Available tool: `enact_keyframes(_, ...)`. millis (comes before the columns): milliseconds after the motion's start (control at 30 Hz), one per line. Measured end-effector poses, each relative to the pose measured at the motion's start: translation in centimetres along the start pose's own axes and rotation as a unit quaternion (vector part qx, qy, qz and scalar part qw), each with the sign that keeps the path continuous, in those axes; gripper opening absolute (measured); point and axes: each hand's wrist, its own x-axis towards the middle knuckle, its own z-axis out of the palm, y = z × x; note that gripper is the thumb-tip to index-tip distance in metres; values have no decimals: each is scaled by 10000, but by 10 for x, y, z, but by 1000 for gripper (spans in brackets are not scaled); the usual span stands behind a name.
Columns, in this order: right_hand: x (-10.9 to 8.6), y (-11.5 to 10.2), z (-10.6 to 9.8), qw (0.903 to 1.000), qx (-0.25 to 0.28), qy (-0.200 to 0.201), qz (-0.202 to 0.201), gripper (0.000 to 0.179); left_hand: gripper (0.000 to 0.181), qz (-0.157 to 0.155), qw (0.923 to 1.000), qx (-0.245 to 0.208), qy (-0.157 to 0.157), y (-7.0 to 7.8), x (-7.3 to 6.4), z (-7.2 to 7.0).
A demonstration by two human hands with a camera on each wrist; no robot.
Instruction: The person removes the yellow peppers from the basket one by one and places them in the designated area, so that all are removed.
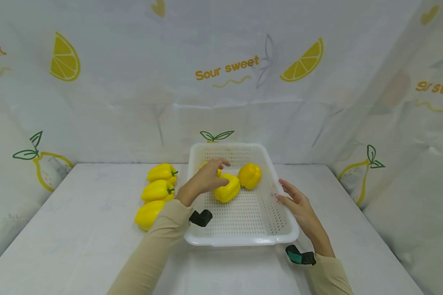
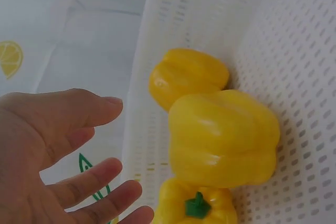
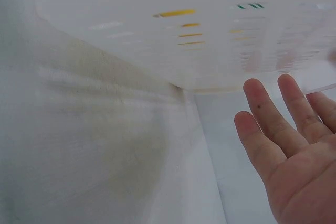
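Note:
A white perforated plastic basket (image 1: 243,241) stands on the table with three yellow bell peppers inside. My left hand (image 1: 206,178) hovers over its left part, fingers spread and nothing held. Nearest to it is the middle bell pepper (image 2: 223,137); another bell pepper (image 1: 250,176) lies to the right. The third bell pepper (image 2: 197,205), green stem showing, is partly covered by the left hand in the head view. At the basket's right side, my right hand (image 1: 300,208) touches the wall near the rim, its fingers (image 3: 273,124) extended.
Several more yellow bell peppers (image 1: 158,191) lie in a column on the table (image 1: 77,221), left of the basket; the left sleeve (image 1: 158,241) overlaps the nearest. Behind the table hangs a white cloth (image 1: 133,94) with lemon prints. Each wrist wears a black strap (image 1: 201,218).

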Motion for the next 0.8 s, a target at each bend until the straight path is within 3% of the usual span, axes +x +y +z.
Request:
enact_keyframes(233, 0, 0, 2, 10000, 15, -16, -38, 65, 52, 35, 9998, 176, -76, -7, 9, 11)
enact_keyframes(567, 1, -1, 0, 10000, -20, -32, -70, 64, 57, -101, 9988, 411, -235, -15, 17, 15)
enact_keyframes(800, 0, 0, 0, 10000, -11, -31, -63, 64, 63, -352, 9951, 772, -500, -17, 18, 19)
